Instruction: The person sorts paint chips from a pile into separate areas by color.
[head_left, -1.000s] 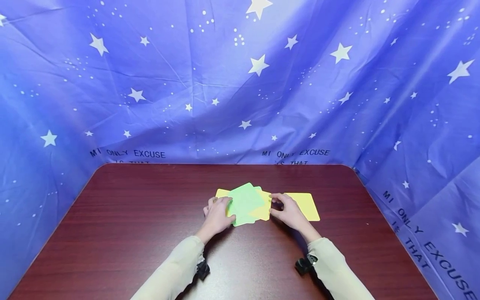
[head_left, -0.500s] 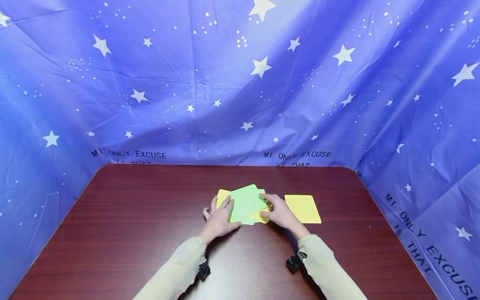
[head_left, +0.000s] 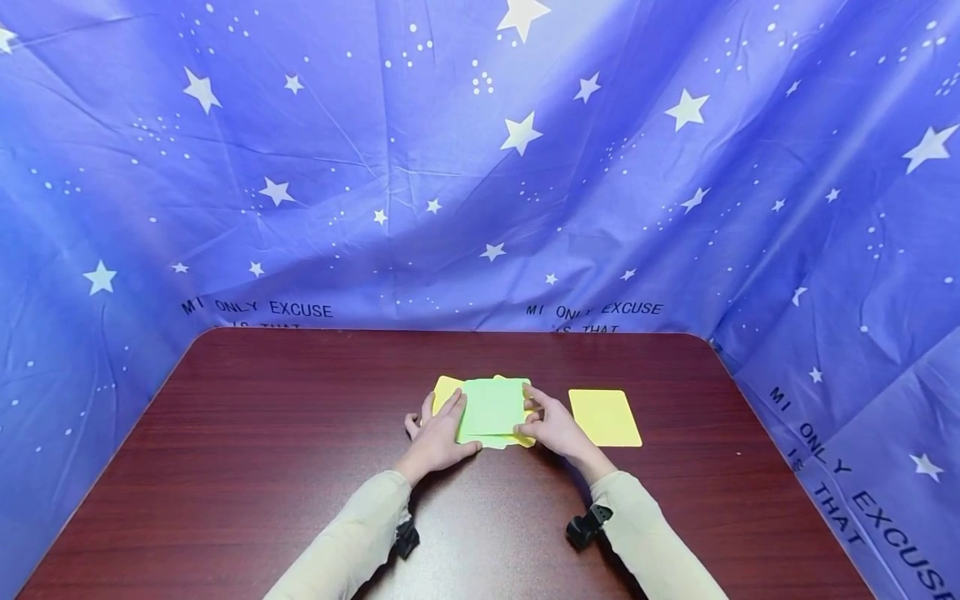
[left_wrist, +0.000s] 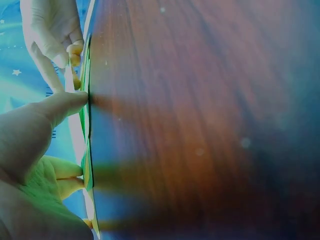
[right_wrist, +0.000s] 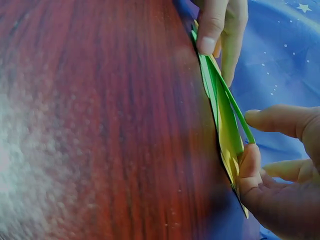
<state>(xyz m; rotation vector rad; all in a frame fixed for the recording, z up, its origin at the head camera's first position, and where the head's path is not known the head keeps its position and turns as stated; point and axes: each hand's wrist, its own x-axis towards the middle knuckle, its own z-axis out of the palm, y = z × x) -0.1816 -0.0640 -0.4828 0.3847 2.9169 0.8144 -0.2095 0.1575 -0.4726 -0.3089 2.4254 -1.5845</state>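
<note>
A loose pile of square green and yellow cards with rounded corners lies on the table, a green card (head_left: 491, 407) on top. Yellow card (head_left: 447, 390) corners stick out at the pile's left. My left hand (head_left: 437, 433) rests on the pile's left side, fingers fairly straight, thumb at the near edge. At the right edge, my right hand (head_left: 553, 425) pinches the top green card. In the right wrist view that green card (right_wrist: 232, 100) is tilted up off the pile, its raised edge at my right fingers (right_wrist: 272, 119). The cards underneath are mostly hidden.
A separate yellow card (head_left: 605, 417) lies flat to the right of my right hand. The dark red wooden table (head_left: 262, 467) reaches back to a blue star-printed curtain (head_left: 420, 167). Black wrist cameras (head_left: 588, 527) hang under both cuffs.
My right hand has moved left, away from the separate yellow card, and now holds the top green card. That card has turned straighter over the pile. My left hand has barely shifted.
</note>
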